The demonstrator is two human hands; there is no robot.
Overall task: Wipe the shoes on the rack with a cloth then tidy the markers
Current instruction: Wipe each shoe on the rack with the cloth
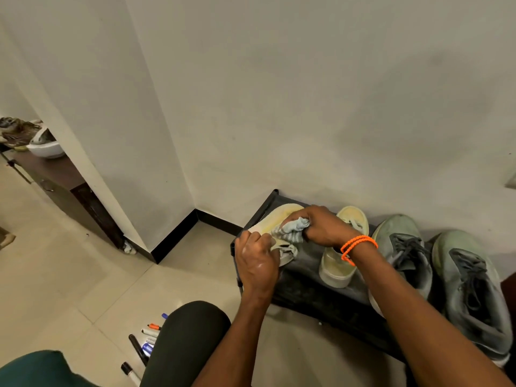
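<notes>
A pale yellow shoe [279, 219] lies tilted on its side at the left end of the black rack [310, 277]. My left hand [258, 263] grips its heel end. My right hand [321, 226], with orange bands on the wrist, presses a bunched grey-blue cloth [293, 229] onto the shoe's upper. Its partner, a second pale shoe [342, 252], stands upright just to the right. Two grey sneakers [405, 252] [472, 291] sit further right on the rack. Several markers [145, 342] lie loose on the floor beside my knee.
The rack stands against the white wall, near a corner with black skirting [178, 233]. A dark wooden cabinet [64, 188] with a white bowl [46, 148] on it is at the far left. My knee [190, 339] partly hides the markers. Tiled floor surrounds the rack.
</notes>
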